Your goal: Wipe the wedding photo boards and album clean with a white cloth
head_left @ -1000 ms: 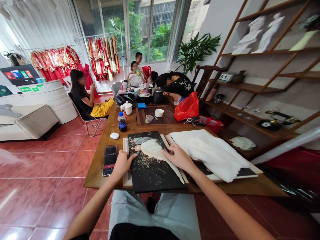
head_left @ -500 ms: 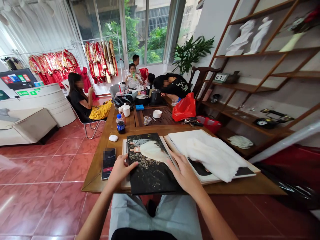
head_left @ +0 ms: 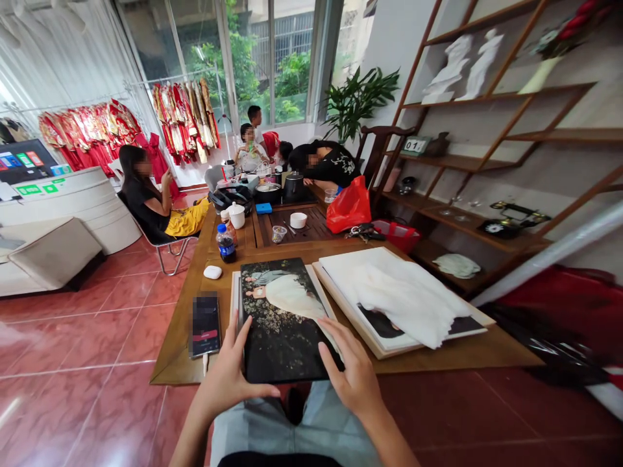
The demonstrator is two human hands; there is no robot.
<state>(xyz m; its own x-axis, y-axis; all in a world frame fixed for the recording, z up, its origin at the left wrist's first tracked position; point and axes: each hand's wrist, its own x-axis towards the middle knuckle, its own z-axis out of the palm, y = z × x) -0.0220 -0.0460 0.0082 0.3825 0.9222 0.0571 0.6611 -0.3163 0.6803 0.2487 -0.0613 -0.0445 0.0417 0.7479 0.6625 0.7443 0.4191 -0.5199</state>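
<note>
A dark photo panel [head_left: 285, 344], printed with two figures in pale formal clothes, lies sideways at the table's front edge on top of a light frame or board. My left hand [head_left: 221, 379] is at its near left corner, fingers spread along the left edge and thumb stretched by the near edge. On the other side my right hand [head_left: 357, 373] rests with outstretched, parted fingers on the panel's right part. To the right, a crumpled white cloth [head_left: 403, 295] covers part of a stack of white-bordered pictures [head_left: 335, 261]. A phone [head_left: 207, 324] with a cable lies left of the panel.
On the wooden table [head_left: 175, 353] stand a dark drink bottle [head_left: 226, 246], a white earbud case [head_left: 212, 272], a white bowl [head_left: 298, 220] and a red plastic bag [head_left: 349, 206]. Several people sit around the far side. Shelves [head_left: 467, 165] line the right wall.
My left hand has slid toward me, from the panel's left edge to its near corner. My right hand has also shifted nearer along the right side. The view has turned slightly right.
</note>
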